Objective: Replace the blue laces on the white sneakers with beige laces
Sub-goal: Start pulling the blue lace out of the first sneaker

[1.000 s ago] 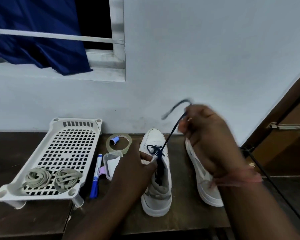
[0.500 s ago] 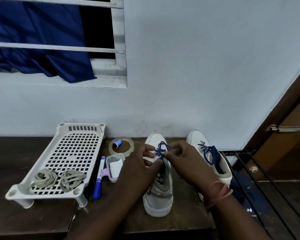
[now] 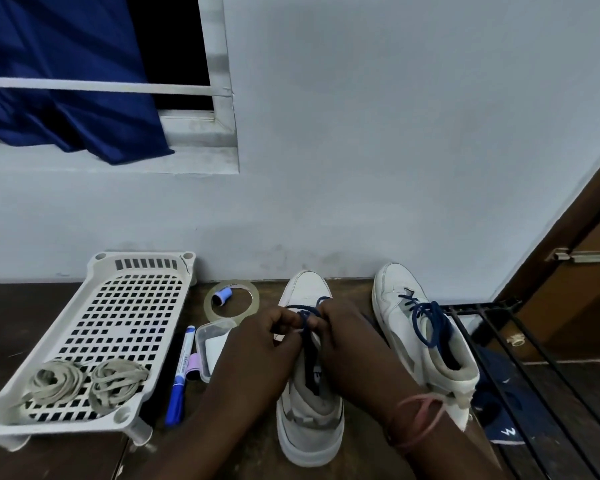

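**Both hands at the blue lace of the near sneaker**

The left hand (image 3: 264, 344) and right hand (image 3: 347, 341) meet over the near sneaker (image 3: 309, 420), each apparently pinching its blue lace (image 3: 305, 315), though the fingertips blur. The second sneaker (image 3: 420, 327) stands just right of the right hand. Beige laces (image 3: 87, 379) lie coiled on the white tray (image 3: 118, 299), left of the left hand.

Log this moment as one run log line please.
step: unlacing left sneaker | left hand and right hand: pinching blue lace | right sneaker: still blue-laced | beige laces: untouched in white tray
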Available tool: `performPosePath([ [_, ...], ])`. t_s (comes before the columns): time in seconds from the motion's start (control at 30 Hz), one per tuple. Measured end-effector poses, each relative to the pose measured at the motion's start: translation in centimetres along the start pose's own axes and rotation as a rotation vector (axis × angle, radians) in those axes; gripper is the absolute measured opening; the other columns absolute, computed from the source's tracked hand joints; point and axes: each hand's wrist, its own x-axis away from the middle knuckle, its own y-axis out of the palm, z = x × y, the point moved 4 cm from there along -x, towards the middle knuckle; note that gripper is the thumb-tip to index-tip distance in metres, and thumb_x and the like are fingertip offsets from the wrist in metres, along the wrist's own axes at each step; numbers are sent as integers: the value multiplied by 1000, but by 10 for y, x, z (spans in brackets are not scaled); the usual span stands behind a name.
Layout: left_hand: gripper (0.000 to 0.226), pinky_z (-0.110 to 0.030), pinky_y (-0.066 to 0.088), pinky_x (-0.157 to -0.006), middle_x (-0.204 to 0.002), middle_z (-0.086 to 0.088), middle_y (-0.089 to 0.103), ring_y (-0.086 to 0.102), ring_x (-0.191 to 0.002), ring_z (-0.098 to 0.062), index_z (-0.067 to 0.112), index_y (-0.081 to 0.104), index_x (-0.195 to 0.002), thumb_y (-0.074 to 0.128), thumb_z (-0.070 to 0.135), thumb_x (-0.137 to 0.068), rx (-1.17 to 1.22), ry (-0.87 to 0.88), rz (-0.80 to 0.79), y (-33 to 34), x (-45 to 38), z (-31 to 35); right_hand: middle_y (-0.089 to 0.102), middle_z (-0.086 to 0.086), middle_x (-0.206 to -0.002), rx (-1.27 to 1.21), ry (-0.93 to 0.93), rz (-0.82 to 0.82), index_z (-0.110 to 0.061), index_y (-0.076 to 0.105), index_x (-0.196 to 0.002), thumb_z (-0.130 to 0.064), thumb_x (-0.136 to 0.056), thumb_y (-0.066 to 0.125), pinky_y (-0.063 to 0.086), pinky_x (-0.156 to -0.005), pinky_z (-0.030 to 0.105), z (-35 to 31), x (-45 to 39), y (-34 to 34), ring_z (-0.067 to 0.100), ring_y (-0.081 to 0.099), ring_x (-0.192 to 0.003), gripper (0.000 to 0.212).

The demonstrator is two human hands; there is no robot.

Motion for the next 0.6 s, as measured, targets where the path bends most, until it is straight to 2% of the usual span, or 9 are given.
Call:
performPosePath([
  [0.07, 19, -12, 49, -73, -88, 23, 72, 65, -87, 11, 38, 74, -95, 64, 22, -91, 13, -25, 25, 1, 0, -4, 41, -6, -96, 25, -45, -38, -32, 35, -81, -17, -100, 52, 38, -75, 30, -3, 1, 4, 15, 45, -81, 29],
  [0.1, 19, -10, 47, -72, -89, 24, 72, 64, -87, 12, 38, 74, -97, 64, 22, -92, 10, -31, 35, 1, 0, -5, 42, -7, -96, 0, -62, -50, -34, 35, -80, -18, -100, 52, 37, -75, 28, -4, 2, 2, 14, 45, -82, 31],
  [0.13, 19, -9, 47, -72, -89, 24, 72, 65, -88, 11, 37, 74, -97, 64, 22, -92, 15, -31, 43, 1, 1, -6, 46, -8, -97, -45, -72, -70, -35, 39, -80, -23, -101, 55, 37, -75, 26, -3, 3, -2, 11, 47, -83, 28],
  [0.2, 20, -11, 49, -73, -89, 25, 73, 66, -88, 9, 38, 74, -97, 65, 21, -93, 43, -25, 51, 1, 2, -6, 55, -11, -101, -101, -45, -163, -33, 54, -90, -33, -97, 62, 43, -76, 21, -2, 4, -13, 6, 54, -88, 10],
  [0.27, 22, -7, 48, -70, -88, 27, 72, 65, -87, 13, 41, 73, -97, 65, 21, -95, 51, -10, 32, 1, 4, -1, 60, -12, -103, -97, -5, -197, -32, 62, -98, -33, -91, 67, 51, -78, 23, 0, 5, -20, 5, 60, -87, 9],
  [0.33, 23, -4, 47, -70, -89, 27, 71, 63, -87, 16, 42, 72, -99, 64, 21, -95, 22, 22, 2, 1, 5, 3, 62, -10, -98, -63, 28, -124, -30, 63, -96, -26, -87, 66, 50, -71, 20, -2, 7, -21, 6, 60, -82, 10],
  [0.43, 24, -2, 45, -69, -91, 27, 69, 62, -86, 16, 39, 72, -104, 65, 18, -94, -26, 59, -8, 0, 5, 7, 64, -8, -87, -7, 63, 68, -26, 60, -92, -25, -85, 63, 36, -60, 11, -8, 12, -14, 6, 58, -75, 7],
  [0.53, 25, -2, 44, -68, -94, 25, 70, 63, -84, 15, 34, 74, -107, 64, 16, -93, -22, 67, -23, 1, 4, 6, 63, -7, -77, -9, 90, 161, -25, 57, -92, -27, -89, 60, 37, -58, 13, -2, 12, -7, 6, 57, -68, 5],
  [0.6, 27, -3, 43, -66, -94, 25, 68, 62, -79, 17, 35, 72, -108, 63, 14, -94, -3, 65, -35, 2, 4, 6, 63, -6, -76, -63, 146, 177, -25, 56, -92, -29, -91, 59, 44, -61, 24, 5, 9, -4, 9, 59, -69, 5],
])
